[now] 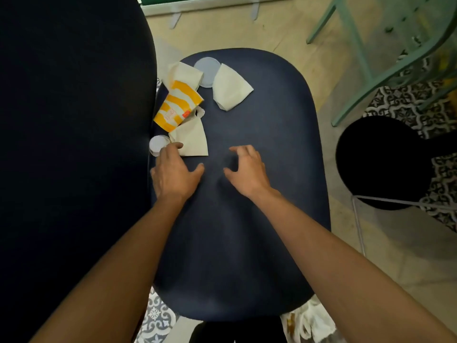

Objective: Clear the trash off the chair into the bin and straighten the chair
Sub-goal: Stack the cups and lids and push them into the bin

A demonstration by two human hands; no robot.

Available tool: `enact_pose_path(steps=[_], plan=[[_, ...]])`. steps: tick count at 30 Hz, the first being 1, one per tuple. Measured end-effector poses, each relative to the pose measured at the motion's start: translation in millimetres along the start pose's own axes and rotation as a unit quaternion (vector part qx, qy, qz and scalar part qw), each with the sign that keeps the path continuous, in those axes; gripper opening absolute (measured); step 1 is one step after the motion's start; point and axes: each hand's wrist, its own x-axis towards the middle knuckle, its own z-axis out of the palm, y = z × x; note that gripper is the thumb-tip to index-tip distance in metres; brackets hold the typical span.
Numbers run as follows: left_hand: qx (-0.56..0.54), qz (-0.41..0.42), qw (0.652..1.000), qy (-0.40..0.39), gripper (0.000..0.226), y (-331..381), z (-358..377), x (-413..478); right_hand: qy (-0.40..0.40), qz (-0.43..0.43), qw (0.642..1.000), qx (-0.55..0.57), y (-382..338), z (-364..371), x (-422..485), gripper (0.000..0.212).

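Note:
The dark blue chair seat (259,206) fills the middle of the head view, its backrest (74,144) at the left. Trash lies at the seat's far left: an orange-and-white striped paper bag (176,106), a cream napkin (193,141) below it, another napkin (231,87) farther right, a third napkin (185,73) at the top, a clear plastic lid (206,68) and a small clear cup (158,144). My left hand (173,172) is open, fingertips touching the near napkin and the small cup. My right hand (247,169) hovers open over bare seat, holding nothing.
A black round bin on a wire frame (380,164) stands to the right on the floor. A mint-green chair (395,45) is at the far right. Crumpled white paper (309,320) lies on the floor below the seat's near edge.

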Motion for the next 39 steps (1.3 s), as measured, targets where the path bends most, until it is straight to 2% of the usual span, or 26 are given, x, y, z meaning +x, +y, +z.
enact_pose_path(steps=[7, 17, 21, 24, 30, 34, 39], plan=[[-0.009, -0.02, 1.0, 0.002, 0.06, -13.0, 2.3, 31.6, -0.048, -0.08, 0.993, -0.075, -33.3, 13.4, 54.3, 0.07], [0.014, -0.062, 0.996, -0.055, 0.068, -14.3, 5.2, 55.0, -0.085, -0.203, 0.953, -0.207, -57.3, 34.3, 99.0, 0.1], [0.05, -0.072, 0.994, -0.065, 0.065, -8.4, 6.2, 66.5, -0.074, -0.217, 0.948, -0.22, -56.0, 41.5, 111.4, 0.096], [0.093, -0.077, 0.99, -0.079, 0.067, -6.8, 10.0, 68.7, -0.062, -0.211, 0.947, -0.232, -50.5, 46.0, 113.0, 0.089], [0.171, -0.06, 0.979, -0.091, 0.05, -15.8, 14.5, 67.1, -0.065, -0.176, 0.946, -0.265, -41.6, 37.3, 106.9, 0.079], [0.176, -0.053, 0.975, -0.127, 0.064, -15.2, 13.1, 64.9, -0.074, -0.129, 0.961, -0.233, -37.2, 29.3, 104.0, 0.079], [0.169, -0.043, 0.978, -0.115, 0.075, -20.8, 17.6, 59.5, -0.057, -0.082, 0.981, -0.167, -33.2, 12.8, 98.7, 0.087]])
